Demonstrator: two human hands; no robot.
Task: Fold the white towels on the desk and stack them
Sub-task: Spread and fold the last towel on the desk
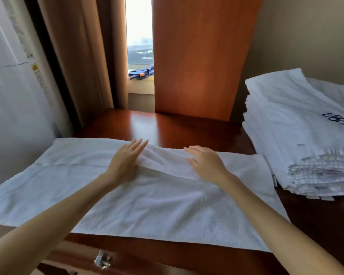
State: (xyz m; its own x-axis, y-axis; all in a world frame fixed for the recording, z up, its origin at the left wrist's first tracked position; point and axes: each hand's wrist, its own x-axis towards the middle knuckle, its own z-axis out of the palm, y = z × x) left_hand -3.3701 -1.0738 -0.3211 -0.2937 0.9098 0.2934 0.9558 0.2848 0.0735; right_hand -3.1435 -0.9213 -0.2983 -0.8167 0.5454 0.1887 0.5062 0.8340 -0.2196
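A long white towel (147, 203) lies spread across the dark wooden desk (167, 126), its far half folded over toward me with a raised crease in the middle. My left hand (125, 161) rests flat on the towel just left of that crease, fingers straight. My right hand (205, 161) lies flat on the towel to the right of the crease, fingers extended. A stack of folded white towels (298, 135) sits on the right side of the desk, the top one bearing a dark blue embroidered mark.
A tall wooden panel (201, 56) stands behind the desk, with brown curtains (77, 56) and a narrow window to its left. A blue cloth (140, 73) lies on the sill. A metal drawer handle (102, 260) shows below the desk's front edge.
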